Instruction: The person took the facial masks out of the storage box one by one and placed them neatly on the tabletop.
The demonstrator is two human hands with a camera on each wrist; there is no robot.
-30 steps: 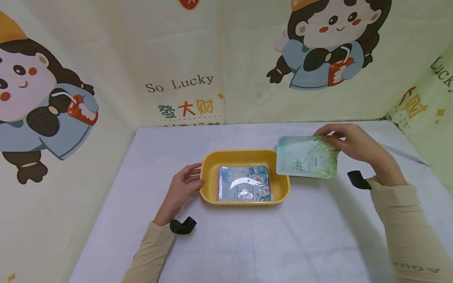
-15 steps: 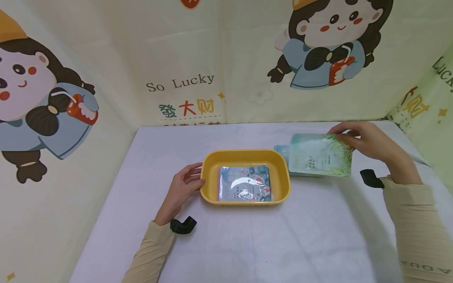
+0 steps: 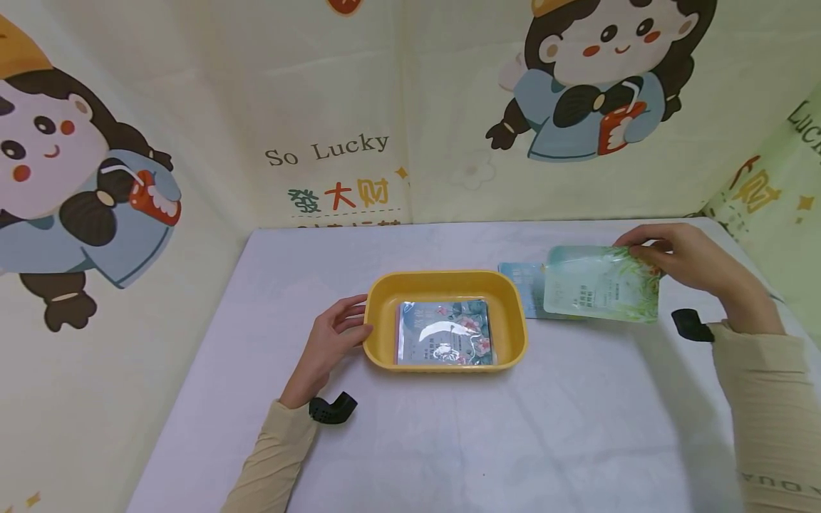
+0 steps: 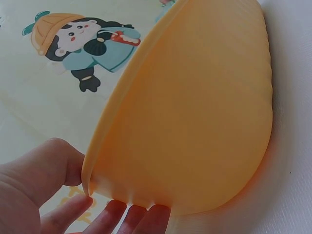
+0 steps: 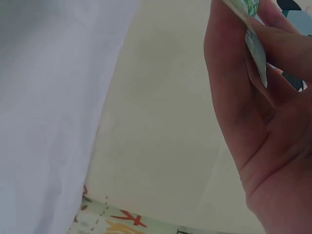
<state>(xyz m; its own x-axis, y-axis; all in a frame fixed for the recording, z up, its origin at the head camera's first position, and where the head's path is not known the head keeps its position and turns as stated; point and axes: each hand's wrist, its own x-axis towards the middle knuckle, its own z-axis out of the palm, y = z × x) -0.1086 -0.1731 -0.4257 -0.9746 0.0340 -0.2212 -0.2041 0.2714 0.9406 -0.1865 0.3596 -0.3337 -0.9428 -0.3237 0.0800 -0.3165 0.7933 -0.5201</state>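
Observation:
My right hand (image 3: 693,260) pinches the upper right corner of a pale green, leaf-printed sheet mask packet (image 3: 599,281), thumb in front and fingers behind. In the right wrist view only a small bit of this packet (image 5: 256,53) shows between the fingers. Partly hidden under it, a light blue packet (image 3: 522,285) lies on the table beside the tray. A yellow plastic tray (image 3: 442,283) holds shiny blue floral packets (image 3: 444,335) in a stack. My left hand (image 3: 330,345) grips the tray's left end; in the left wrist view the thumb is at the rim and the fingertips (image 4: 151,217) touch the outer wall.
The white-clothed table (image 3: 442,442) runs back to a cream curtain (image 3: 442,192) with cartoon prints. More curtain stands at both sides. A black wrist camera (image 3: 333,408) is on the left wrist, another black camera (image 3: 691,325) on the right.
The right hand has moved right with the green packet, off the tray's right end, so more of the light blue packet shows. The left hand and tray have stayed put.

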